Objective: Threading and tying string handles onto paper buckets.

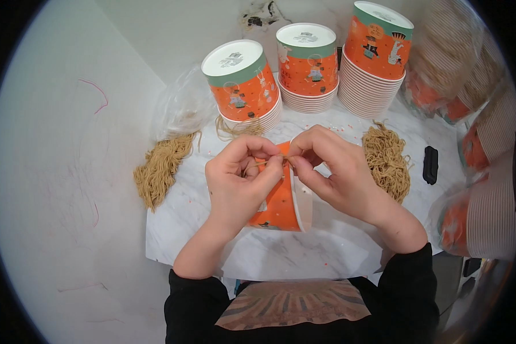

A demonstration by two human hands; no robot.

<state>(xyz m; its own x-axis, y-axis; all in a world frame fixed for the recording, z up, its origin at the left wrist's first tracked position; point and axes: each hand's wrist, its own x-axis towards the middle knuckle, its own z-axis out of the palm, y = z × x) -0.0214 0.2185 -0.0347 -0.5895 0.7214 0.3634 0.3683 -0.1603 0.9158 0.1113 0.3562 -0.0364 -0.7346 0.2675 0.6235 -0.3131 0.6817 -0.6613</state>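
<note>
An orange paper bucket [280, 205] lies on its side on the table, its white rim toward the right. Over its upper part, my left hand [241, 175] pinches a tan cord [260, 164] between thumb and fingers. My right hand [336, 166] is closed in a pinch on the same cord beside the rim, fingertips almost touching those of the left. Where exactly the cord meets the bucket wall is hidden by my fingers. A bundle of tan cords [161, 169] lies left of my hands, and a looser pile of tan cords [386, 163] lies to the right.
Along the back stand a left stack of upturned orange buckets [243, 92], a middle stack [308, 71] and a taller right stack [378, 51]. Bagged bucket stacks [490, 212] crowd the right side. A clear plastic bag [183, 103] and a black oblong object [431, 165] rest on the marbled table [350, 246].
</note>
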